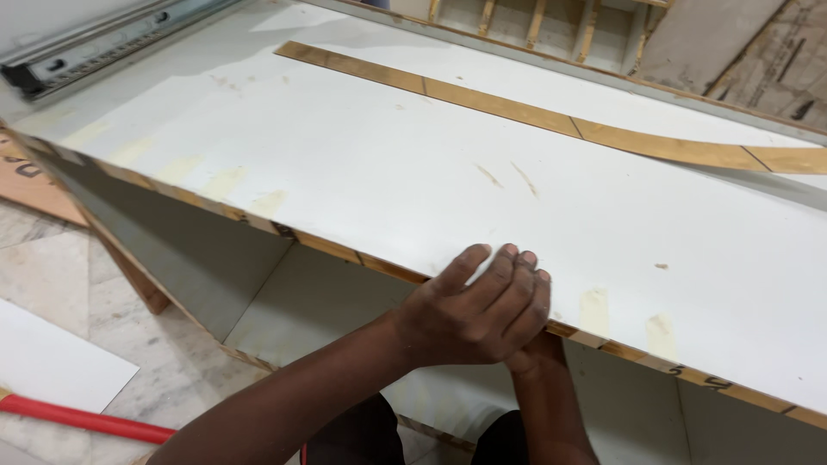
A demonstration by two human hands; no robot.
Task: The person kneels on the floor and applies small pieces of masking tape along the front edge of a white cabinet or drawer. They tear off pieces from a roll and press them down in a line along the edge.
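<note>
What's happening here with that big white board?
A person presses the left hand on the front edge of a large white board that tops an open cabinet. The right hand is tucked under that edge, mostly hidden. A long thin wooden strip lies across the board, and a metal drawer slide rests at its far corner.

Landmark is the panel [413, 172]: strip [551, 116] lies on it toward the far edge, drawer slide [95, 43] at its far-left corner. Left hand [474, 310] rests on its near edge, right hand [534, 349] just under that edge, beneath the left. Pipe [82, 419] and sheet [52, 362] lie on the floor, near-left of the panel.
</note>
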